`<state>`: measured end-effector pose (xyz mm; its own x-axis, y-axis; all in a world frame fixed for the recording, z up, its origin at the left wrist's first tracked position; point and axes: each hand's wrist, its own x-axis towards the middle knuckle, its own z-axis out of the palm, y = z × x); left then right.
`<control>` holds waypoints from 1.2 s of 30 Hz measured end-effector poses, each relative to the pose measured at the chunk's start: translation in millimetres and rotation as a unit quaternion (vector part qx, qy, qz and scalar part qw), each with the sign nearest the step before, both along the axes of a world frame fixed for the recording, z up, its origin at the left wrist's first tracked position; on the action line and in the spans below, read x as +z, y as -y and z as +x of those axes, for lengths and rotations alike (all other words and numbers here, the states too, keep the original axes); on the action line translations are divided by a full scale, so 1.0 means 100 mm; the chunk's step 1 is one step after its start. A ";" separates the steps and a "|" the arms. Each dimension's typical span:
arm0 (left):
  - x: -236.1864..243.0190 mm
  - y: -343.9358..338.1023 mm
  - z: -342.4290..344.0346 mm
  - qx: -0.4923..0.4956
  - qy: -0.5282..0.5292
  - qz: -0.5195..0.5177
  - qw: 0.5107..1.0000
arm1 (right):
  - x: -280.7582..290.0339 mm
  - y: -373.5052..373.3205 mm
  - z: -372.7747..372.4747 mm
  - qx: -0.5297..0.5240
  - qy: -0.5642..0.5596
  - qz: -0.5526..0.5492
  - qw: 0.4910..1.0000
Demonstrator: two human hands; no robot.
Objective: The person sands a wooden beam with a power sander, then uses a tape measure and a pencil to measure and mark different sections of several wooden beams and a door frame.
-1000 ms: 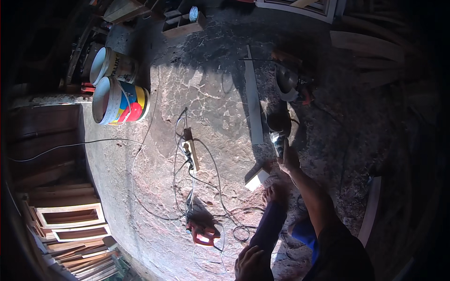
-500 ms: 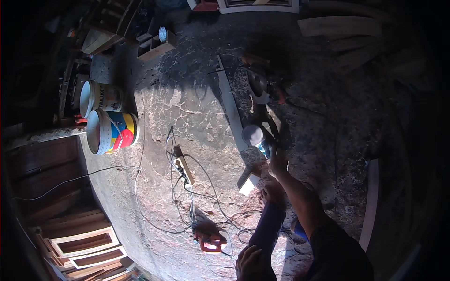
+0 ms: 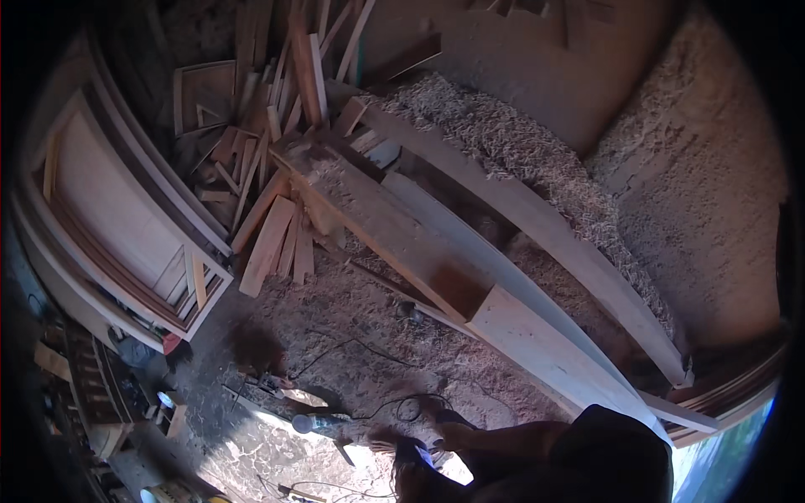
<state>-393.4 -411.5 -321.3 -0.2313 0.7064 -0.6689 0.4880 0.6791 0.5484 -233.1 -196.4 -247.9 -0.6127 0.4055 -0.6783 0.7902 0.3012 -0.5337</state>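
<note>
My right forearm [image 3: 520, 438] reaches left from my dark sleeve, low in the view. At its end my right hand [image 3: 450, 431] is in deep shade, so its fingers do not read clearly. A can with a pale round top [image 3: 303, 423] stands on the floor to its left, apart from the hand. My bent leg and foot [image 3: 386, 444] are beside it. Over the knee at the lower edge, a dim shape may be my left hand [image 3: 412, 483]; its fingers are lost in the dark. A thin pale board lies near the can.
Long planks [image 3: 402, 226] form a bench-like structure across the middle. Wood shavings [image 3: 503, 126] are heaped behind it. Panelled frames [image 3: 134, 201] lean at the left, near stacked offcuts [image 3: 272, 243]. Dark cables [image 3: 402, 402] run over the floor. A small wooden box [image 3: 172, 411] is at the lower left.
The view has swung to the right, bringing the planks and shavings in. My right hand, close beside the can before, is now apart from it.
</note>
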 end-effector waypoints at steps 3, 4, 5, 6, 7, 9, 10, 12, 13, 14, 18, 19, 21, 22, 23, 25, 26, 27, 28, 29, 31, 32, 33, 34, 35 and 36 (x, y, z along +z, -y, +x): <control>0.80 -0.89 -0.08 -0.241 -0.058 0.076 0.966 | 1.10 -0.29 0.59 -0.177 -0.027 0.023 0.984; 0.95 -1.12 -0.09 -0.157 -0.022 0.101 0.982 | 1.08 -0.24 0.86 -0.231 -0.030 0.048 0.971; 1.07 -1.34 -0.10 -0.072 0.020 0.121 0.990 | 1.00 -0.13 1.13 -0.288 -0.044 0.073 0.954; 1.10 -1.57 -0.11 -0.077 0.031 0.195 0.977 | 0.95 0.00 1.40 -0.339 -0.055 0.102 0.934; 1.09 -1.84 -0.15 -0.098 0.004 0.190 0.977 | 0.97 0.14 1.56 -0.389 -0.063 0.134 0.909; 1.77 -2.50 -0.02 -0.109 0.032 0.350 0.930 | 1.45 0.15 1.90 -0.470 0.048 0.068 0.879; 1.49 -2.71 -0.11 -0.023 0.100 0.290 0.951 | 1.61 0.27 2.10 -0.529 0.059 0.074 0.843; 1.87 -3.22 0.10 -0.008 0.080 0.335 0.939 | 1.65 0.67 2.53 -0.626 0.077 0.100 0.770; 2.17 -3.45 0.24 -0.046 0.052 0.350 0.934 | 1.64 0.91 2.73 -0.668 0.110 0.095 0.730; 2.39 -3.67 0.29 -0.072 0.015 0.371 0.926 | 1.90 0.99 2.84 -0.713 0.097 0.098 0.687; 2.78 -4.31 0.81 -0.162 0.003 0.375 0.913 | 1.94 1.86 3.46 -0.892 -0.049 0.146 0.425; 2.92 -4.40 0.92 -0.181 0.003 0.345 0.921 | 1.99 1.94 3.61 -0.883 0.037 0.190 0.427; 2.42 -4.81 1.02 -0.177 0.010 0.328 0.928 | 1.84 2.09 4.13 -0.894 0.000 0.245 0.375; 2.26 -4.97 0.93 -0.167 0.001 0.318 0.933 | 1.93 1.97 4.31 -0.891 0.022 0.247 0.380; 2.26 -5.04 0.98 -0.206 -0.002 0.283 0.937 | 2.06 1.96 4.47 -0.903 0.048 0.236 0.357; 2.33 -5.16 1.20 -0.278 -0.001 0.215 0.936 | 2.15 2.04 4.87 -0.884 0.114 0.272 0.362; 2.32 -5.21 1.19 -0.266 -0.036 0.212 0.940 | 2.16 1.98 5.04 -0.871 0.155 0.298 0.360; 2.29 -5.26 1.13 -0.245 -0.071 0.211 0.943 | 2.16 1.85 5.23 -0.859 0.171 0.310 0.371; 2.28 -5.25 1.19 -0.232 -0.102 0.207 0.945 | 2.17 1.82 5.39 -0.848 0.193 0.319 0.377; 2.26 -5.24 1.26 -0.234 -0.109 0.194 0.946 | 2.19 1.79 5.55 -0.836 0.215 0.329 0.384; 2.37 -5.22 1.46 -0.246 -0.124 0.169 0.946 | 2.17 1.80 5.88 -0.847 0.191 0.266 0.419; 2.41 -5.23 1.59 -0.241 -0.150 0.162 0.945 | 2.14 1.82 6.00 -0.851 0.179 0.235 0.435; 2.49 -5.21 1.60 -0.224 -0.184 0.152 0.945 | 2.09 1.69 6.02 -0.859 0.164 0.195 0.444; 2.54 -5.17 1.60 -0.207 -0.216 0.141 0.944 | 2.14 1.54 6.00 -0.865 0.152 0.156 0.452; 2.53 -5.13 1.56 -0.159 -0.152 0.130 0.967 | 2.22 1.40 6.02 -0.869 0.144 0.120 0.459; 2.52 -5.12 1.57 -0.115 -0.083 0.119 0.983 | 2.24 1.37 5.97 -0.874 0.168 0.150 0.431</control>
